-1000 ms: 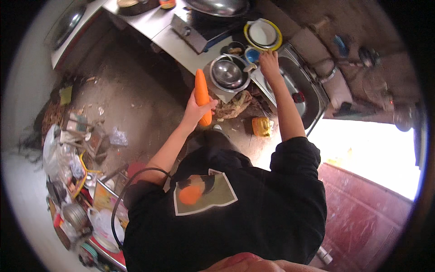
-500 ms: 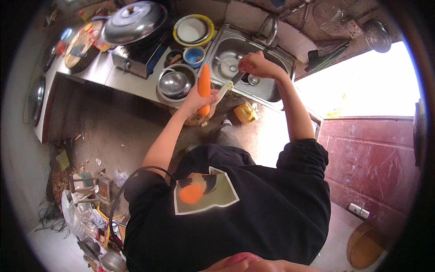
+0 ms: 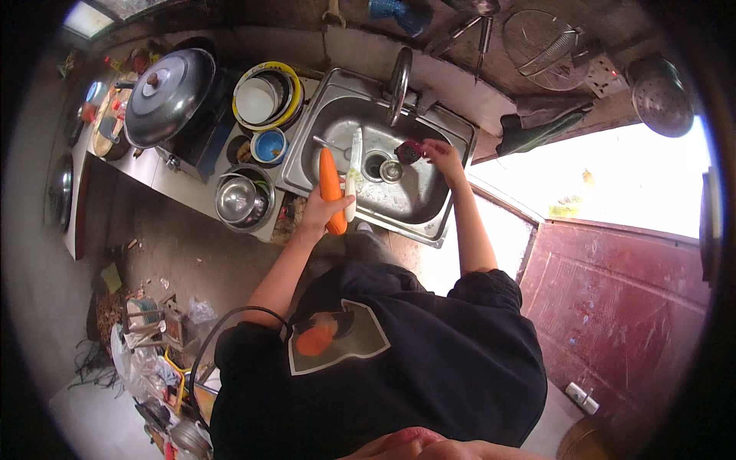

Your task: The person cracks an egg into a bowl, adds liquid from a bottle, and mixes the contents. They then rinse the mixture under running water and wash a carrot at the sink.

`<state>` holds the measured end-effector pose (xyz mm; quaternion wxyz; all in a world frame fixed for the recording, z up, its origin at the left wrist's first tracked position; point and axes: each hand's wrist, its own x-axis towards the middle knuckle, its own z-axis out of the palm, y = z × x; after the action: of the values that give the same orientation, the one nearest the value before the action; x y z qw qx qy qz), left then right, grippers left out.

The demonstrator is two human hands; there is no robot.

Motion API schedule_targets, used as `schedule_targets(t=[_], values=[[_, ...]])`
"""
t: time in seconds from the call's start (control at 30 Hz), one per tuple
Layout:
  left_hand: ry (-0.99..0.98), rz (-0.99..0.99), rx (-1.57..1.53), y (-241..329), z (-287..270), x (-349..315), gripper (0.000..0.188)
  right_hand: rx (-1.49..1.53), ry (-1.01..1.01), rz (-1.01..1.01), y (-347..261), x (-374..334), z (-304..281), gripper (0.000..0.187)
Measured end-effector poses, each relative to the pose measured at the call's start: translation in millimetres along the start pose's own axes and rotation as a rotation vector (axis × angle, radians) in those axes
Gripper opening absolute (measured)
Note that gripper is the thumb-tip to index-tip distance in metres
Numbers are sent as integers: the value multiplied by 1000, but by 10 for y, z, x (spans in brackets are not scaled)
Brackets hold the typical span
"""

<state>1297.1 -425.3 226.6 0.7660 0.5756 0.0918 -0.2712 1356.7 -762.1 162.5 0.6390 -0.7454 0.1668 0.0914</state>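
In my left hand (image 3: 316, 211) I grip an orange carrot (image 3: 330, 184) and, alongside it, a knife (image 3: 356, 157) with a white handle. Its blade points away from me over the sink (image 3: 307, 157), and pale green bits show near where blade and handle meet. My right hand (image 3: 445, 161) is over the right part of the basin, fingers closed at the edge of a dark red, round object (image 3: 409, 152) with a blackish middle. What kind of thing it is, I cannot make out. Beside it are the drain (image 3: 375, 165) and a round metal strainer (image 3: 391, 171).
A curved faucet (image 3: 399, 84) rises behind the basin. Left of the sink stand nested bowls in a yellow-rimmed basin (image 3: 295, 107), a blue bowl (image 3: 270, 145) and metal bowls (image 3: 236, 201). Farther left, a lidded wok (image 3: 170, 96) sits on the stove. Utensils hang on the back wall.
My view and body have shifted right, toward the sink. My right hand has moved off the knife to the dark red object. The carrot and knife stay in my left hand.
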Motion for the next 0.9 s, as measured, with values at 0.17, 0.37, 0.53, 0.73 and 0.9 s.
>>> schedule_targets(t=[0.17,0.37,0.53,0.73,0.9], values=[[33,-43,-152,-9,171,192,51,901,-98,160,45,648,44,37],[-14,-14,-98,43,258,358,51,1250,-109,209,-173,853,4,26],[26,-11,-61,79,327,474,56,1104,-124,222,-67,830,-20,29],[3,0,-68,-13,410,667,54,706,-147,349,155,216,669,59],[-2,-27,-46,-139,398,812,53,1060,-415,536,-10,-27,873,49]])
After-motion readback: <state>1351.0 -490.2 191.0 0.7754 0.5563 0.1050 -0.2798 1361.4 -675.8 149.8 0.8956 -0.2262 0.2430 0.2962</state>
